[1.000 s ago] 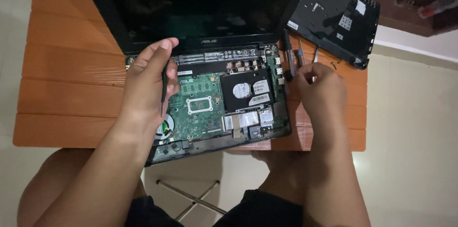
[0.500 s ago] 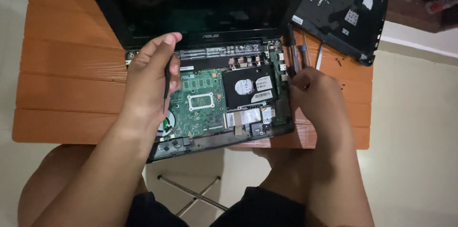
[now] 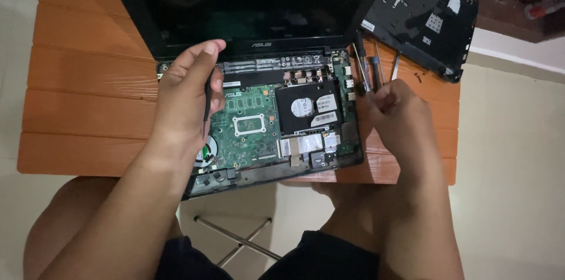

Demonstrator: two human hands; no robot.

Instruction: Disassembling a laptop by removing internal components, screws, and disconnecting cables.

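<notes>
Resting over the opened laptop (image 3: 265, 121) on the orange bench (image 3: 88, 91), the left hand (image 3: 188, 97) pinches a thin dark tool (image 3: 207, 100), its long axis pointing down at the green board (image 3: 247, 124). The right hand (image 3: 400, 115), curled beside the screwdrivers (image 3: 368, 71), perhaps grips one.

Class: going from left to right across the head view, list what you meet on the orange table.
Left hand → green circuit board → hard drive → screwdrivers → right hand → removed black cover.
</notes>
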